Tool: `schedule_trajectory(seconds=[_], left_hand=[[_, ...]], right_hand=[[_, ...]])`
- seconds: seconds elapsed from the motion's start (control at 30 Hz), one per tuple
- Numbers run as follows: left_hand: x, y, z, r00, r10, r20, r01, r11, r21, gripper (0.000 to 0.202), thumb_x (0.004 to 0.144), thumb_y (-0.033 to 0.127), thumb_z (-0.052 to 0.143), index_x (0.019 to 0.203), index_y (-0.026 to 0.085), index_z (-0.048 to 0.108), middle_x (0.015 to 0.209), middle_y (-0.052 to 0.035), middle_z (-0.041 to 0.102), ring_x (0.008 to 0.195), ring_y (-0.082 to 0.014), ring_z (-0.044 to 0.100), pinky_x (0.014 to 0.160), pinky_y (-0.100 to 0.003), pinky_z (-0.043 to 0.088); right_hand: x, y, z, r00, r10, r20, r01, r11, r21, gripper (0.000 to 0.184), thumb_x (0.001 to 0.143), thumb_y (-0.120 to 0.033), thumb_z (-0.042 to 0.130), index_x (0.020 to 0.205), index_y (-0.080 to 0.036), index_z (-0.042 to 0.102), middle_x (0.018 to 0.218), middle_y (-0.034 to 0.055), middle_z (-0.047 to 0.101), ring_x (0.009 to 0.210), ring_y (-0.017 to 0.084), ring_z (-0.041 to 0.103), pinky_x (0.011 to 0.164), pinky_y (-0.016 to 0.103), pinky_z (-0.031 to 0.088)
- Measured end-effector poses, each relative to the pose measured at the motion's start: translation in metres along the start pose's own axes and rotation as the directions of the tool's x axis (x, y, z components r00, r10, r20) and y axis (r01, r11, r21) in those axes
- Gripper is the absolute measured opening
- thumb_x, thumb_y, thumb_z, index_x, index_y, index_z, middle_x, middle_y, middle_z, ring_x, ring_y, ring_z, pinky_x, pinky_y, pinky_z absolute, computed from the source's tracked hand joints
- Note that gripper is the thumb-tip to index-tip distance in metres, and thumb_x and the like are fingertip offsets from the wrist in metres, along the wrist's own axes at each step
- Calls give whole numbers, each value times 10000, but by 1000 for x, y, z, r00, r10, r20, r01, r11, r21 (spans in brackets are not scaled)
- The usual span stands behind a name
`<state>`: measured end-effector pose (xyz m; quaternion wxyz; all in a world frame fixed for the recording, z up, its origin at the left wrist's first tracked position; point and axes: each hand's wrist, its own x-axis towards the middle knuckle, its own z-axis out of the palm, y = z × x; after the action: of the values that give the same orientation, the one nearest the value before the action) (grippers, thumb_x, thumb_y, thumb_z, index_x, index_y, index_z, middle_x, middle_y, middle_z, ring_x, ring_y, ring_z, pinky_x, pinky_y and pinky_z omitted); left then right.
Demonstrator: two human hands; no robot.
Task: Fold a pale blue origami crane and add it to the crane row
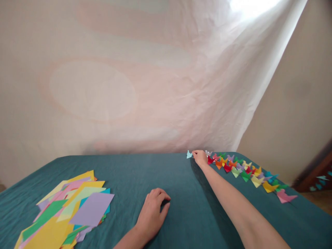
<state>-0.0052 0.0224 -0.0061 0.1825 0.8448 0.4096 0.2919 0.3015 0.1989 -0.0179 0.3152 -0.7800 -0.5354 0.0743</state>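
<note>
A pale blue origami crane [189, 154] is pinched between the fingertips of my right hand [199, 157], which reaches out to the table's far edge. Just right of that hand, colourful origami cranes [245, 175] stand in close rows, running along the right side of the table. My left hand [155, 211] rests on the tablecloth near the middle with its fingers loosely bent. A gap shows between its thumb and fingers, and nothing is in them. To the left of it lies a loose pile of coloured paper squares [92, 209], a lilac one on top.
A dark green cloth [135, 176] covers the table. Behind it hangs a pale, creased sheet [155, 93], beside a plain wall [293, 103] on the right. Past the table's right side, more small blue paper shapes [323, 178] show against something dark reddish-brown.
</note>
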Motion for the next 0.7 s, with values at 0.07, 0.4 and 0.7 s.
schedule_trajectory(seconds=[0.07,0.4,0.7], left_hand=[[0,0,0,1000,2,-1,-2,1000,-3,155,808,179,497,911,210,607,974,-65,573,930,-215,525,830,-360,415],[-1,1,0,1000,-6,1,6,1000,4,156,802,166,504,906,210,611,973,-57,574,933,-210,522,830,-352,406],[-2,0,2,1000,2,-13,-2,1000,19,160,786,155,520,906,208,612,963,-51,577,932,-209,518,839,-352,395]], right_hand=[[-3,-1,-3,1000,-19,-19,19,1000,14,261,891,-299,511,1124,-186,542,1160,71,543,959,189,566,797,369,493],[-36,-9,-31,977,-175,-122,193,969,155,327,843,-318,452,1031,-158,668,1058,97,657,963,226,587,852,332,437],[-175,-49,-35,842,-505,192,402,823,403,207,769,-258,565,906,-209,712,789,24,681,656,152,610,624,261,488]])
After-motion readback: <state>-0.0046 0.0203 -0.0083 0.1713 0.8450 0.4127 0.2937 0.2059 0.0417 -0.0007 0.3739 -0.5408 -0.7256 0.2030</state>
